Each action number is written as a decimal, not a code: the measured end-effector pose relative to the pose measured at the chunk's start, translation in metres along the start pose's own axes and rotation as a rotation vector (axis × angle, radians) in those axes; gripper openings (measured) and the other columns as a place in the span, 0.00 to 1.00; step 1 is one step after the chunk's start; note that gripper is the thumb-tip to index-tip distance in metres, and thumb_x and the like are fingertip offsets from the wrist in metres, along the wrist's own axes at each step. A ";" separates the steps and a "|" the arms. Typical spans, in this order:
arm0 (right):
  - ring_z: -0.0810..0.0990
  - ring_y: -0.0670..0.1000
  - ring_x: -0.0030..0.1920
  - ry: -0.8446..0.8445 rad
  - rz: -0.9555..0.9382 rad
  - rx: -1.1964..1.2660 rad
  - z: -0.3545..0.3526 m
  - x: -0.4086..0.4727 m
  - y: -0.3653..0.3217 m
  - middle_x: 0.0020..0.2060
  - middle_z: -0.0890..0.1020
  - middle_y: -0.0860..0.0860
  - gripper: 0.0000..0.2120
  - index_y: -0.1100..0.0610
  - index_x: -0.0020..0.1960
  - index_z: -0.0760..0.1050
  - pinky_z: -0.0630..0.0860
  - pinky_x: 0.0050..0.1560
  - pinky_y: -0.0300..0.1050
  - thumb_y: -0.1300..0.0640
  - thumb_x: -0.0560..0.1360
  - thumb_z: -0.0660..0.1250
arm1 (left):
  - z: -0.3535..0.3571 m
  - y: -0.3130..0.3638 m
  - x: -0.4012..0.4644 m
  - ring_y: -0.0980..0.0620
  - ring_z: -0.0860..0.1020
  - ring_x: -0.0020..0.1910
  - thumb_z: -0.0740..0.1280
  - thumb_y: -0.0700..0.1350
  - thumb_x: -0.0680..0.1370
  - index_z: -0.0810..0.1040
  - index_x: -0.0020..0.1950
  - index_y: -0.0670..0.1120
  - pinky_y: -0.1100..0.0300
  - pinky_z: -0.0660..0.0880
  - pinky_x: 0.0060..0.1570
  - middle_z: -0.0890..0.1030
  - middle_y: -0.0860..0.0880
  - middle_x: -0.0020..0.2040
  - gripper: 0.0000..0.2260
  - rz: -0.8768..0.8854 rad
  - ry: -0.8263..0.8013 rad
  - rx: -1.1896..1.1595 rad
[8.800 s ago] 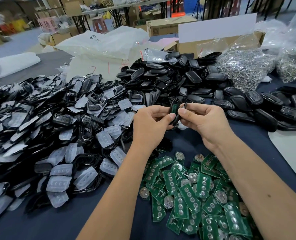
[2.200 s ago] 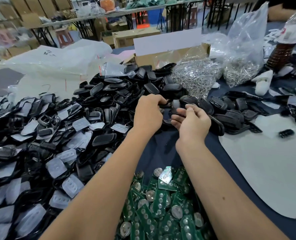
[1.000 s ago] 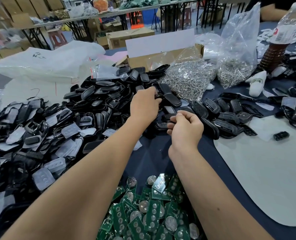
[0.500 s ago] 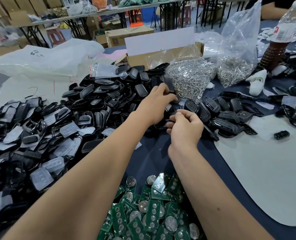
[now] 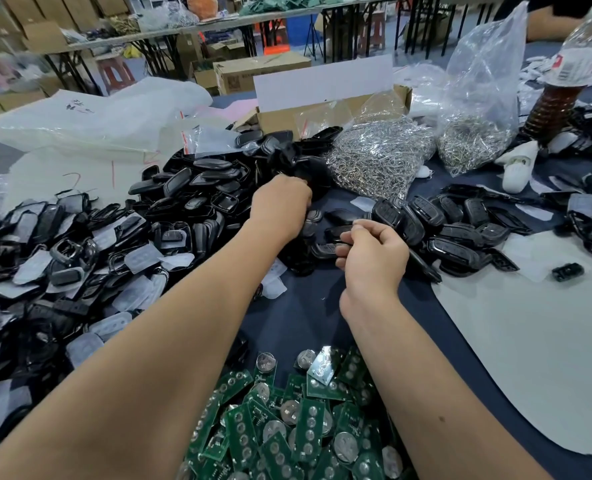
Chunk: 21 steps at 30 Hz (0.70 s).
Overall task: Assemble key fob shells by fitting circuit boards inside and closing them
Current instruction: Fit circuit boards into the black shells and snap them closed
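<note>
Here the left hand (image 5: 280, 206) reaches into the heap of black shells (image 5: 197, 199) at about eleven o'clock, its fingers buried among them, so whether it grasps one cannot be told. The right hand (image 5: 374, 258), just toward three o'clock of it, pinches a black key fob shell (image 5: 324, 250) between curled fingers. Green circuit boards (image 5: 287, 427) lie piled at six o'clock.

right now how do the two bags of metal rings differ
The left bag slumps low and wide, packed almost to its top; the right bag stands tall with rings only in its bottom part. The left bag touches the black shells; the right bag stands apart from them. Both are clear plastic holding silvery rings.
</note>
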State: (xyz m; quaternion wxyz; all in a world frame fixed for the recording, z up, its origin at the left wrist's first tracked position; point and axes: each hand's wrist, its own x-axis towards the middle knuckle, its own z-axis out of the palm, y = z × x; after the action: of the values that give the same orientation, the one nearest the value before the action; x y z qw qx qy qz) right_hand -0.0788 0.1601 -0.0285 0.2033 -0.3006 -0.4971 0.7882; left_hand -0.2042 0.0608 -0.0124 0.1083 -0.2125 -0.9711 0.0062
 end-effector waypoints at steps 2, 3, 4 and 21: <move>0.76 0.43 0.25 -0.021 -0.004 -0.034 0.000 -0.001 0.000 0.35 0.81 0.51 0.07 0.59 0.52 0.79 0.73 0.26 0.38 0.66 0.81 0.63 | -0.002 -0.010 -0.006 0.42 0.73 0.65 0.65 0.33 0.80 0.83 0.60 0.44 0.46 0.77 0.60 0.79 0.45 0.65 0.13 -0.040 0.019 0.035; 0.76 0.43 0.25 -0.035 -0.006 -0.053 0.000 -0.001 0.000 0.35 0.82 0.51 0.07 0.59 0.51 0.79 0.73 0.27 0.38 0.66 0.81 0.63 | -0.004 -0.015 -0.007 0.41 0.73 0.63 0.65 0.32 0.78 0.83 0.59 0.43 0.46 0.76 0.60 0.79 0.44 0.63 0.13 -0.046 0.022 0.023; 0.76 0.43 0.25 -0.050 -0.009 -0.070 0.000 -0.001 0.000 0.36 0.81 0.51 0.07 0.59 0.51 0.79 0.73 0.27 0.38 0.66 0.81 0.63 | -0.006 -0.019 -0.008 0.40 0.73 0.62 0.65 0.30 0.77 0.84 0.58 0.43 0.46 0.75 0.61 0.79 0.43 0.62 0.14 -0.046 0.024 0.001; 0.78 0.48 0.32 -0.110 -0.096 -0.155 0.004 -0.005 0.009 0.35 0.83 0.52 0.08 0.56 0.46 0.79 0.73 0.31 0.39 0.65 0.80 0.65 | 0.000 0.011 -0.001 0.46 0.77 0.64 0.71 0.46 0.80 0.83 0.64 0.52 0.50 0.71 0.64 0.83 0.50 0.61 0.13 0.265 -0.074 -0.239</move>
State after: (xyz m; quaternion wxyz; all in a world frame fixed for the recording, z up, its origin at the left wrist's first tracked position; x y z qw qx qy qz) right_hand -0.0784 0.1506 -0.0339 0.1895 -0.2474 -0.5810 0.7519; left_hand -0.1991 0.0702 -0.0136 0.0447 -0.3493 -0.9319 -0.0870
